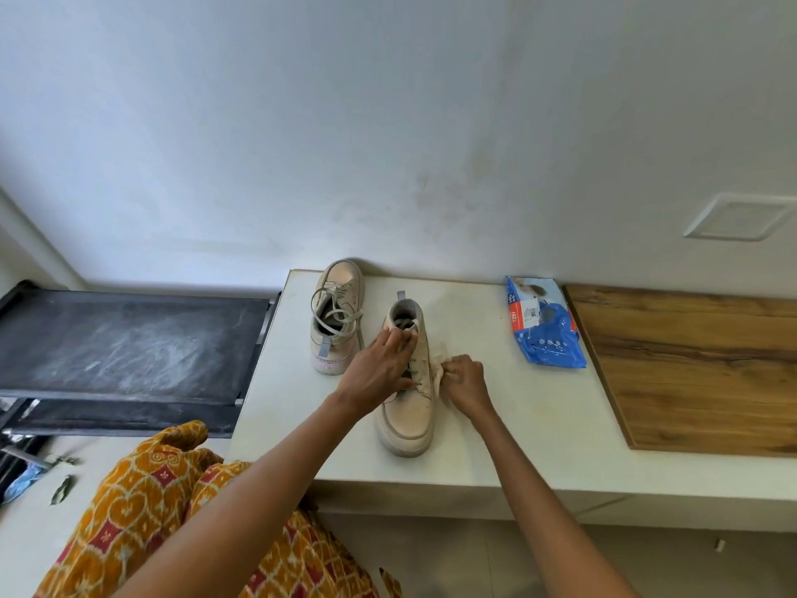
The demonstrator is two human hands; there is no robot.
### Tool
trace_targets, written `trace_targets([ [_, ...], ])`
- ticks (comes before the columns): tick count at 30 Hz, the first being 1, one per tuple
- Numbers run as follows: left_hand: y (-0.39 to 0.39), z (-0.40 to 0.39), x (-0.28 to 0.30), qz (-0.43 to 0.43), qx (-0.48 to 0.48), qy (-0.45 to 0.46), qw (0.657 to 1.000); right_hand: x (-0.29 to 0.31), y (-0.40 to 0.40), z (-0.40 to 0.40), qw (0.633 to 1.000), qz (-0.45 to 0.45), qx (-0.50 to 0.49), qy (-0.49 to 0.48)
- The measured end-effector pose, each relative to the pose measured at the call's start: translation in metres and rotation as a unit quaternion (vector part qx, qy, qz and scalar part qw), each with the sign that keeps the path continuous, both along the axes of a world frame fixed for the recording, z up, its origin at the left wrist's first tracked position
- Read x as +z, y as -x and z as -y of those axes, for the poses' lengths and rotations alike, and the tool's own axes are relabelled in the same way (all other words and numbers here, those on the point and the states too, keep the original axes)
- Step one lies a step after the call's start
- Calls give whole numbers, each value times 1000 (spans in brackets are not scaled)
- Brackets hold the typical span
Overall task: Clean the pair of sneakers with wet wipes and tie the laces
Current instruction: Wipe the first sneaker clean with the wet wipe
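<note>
Surroundings, off-task items

White counter [496, 425] seen at centre; wood-grain board [698, 369] laid on its right part; dark dusty tray [129, 343] noted at left; patterned orange fabric [142, 502] seen lower left; white wall plate [739, 217] mounted upper right.

Just one cam, head-mounted. It looks forward and down at the counter [496, 425], pretty close, wall [345, 123] at the far side.
</note>
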State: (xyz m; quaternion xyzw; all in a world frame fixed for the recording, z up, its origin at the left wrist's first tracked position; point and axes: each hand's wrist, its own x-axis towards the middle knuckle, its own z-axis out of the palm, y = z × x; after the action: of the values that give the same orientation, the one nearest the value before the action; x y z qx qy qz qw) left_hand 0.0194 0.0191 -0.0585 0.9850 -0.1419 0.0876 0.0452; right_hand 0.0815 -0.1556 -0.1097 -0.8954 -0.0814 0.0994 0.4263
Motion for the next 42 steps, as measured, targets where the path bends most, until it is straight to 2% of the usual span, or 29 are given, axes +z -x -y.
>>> trace_targets([
  [6, 5, -1, 11, -25, 12, -15, 1000, 9, 20, 18, 998, -48, 5, -35],
  [9, 5, 2, 11, -31, 24, -14, 999, 24, 9, 3, 995, 28, -73, -59],
  [11, 5, 2, 12, -33, 24, -2, 999, 34, 9, -15, 990, 98, -93, -35],
  [13, 5, 1, 13, -30, 21, 6, 999, 34, 13, -29, 983, 165, -75, 7],
  [17, 5, 1, 13, -27, 18, 14, 999, 8, 38, -23, 971, 229, -49, 43],
  [21, 6, 3, 13, -36, 20, 20, 999, 3, 53, 0, 938, 336, 32, 74],
  [23, 6, 3, 15, -41, 22, 22, 999, 9, 46, 7, 933, 342, 36, 100],
  [27, 6, 3, 16, -43, 25, 11, 999, 34, 20, -4, 959, 266, -80, 61],
  [32, 6, 4, 14, -25, 28, 4, 999, 42, 10, -39, 969, 221, -81, 69],
  [37, 6, 4, 9, -21, 26, 4, 999, 23, 54, -19, 934, 326, 6, 148],
  [42, 7, 5, 9, -28, 24, 15, 999, 23, 61, 0, 917, 357, 58, 168],
])
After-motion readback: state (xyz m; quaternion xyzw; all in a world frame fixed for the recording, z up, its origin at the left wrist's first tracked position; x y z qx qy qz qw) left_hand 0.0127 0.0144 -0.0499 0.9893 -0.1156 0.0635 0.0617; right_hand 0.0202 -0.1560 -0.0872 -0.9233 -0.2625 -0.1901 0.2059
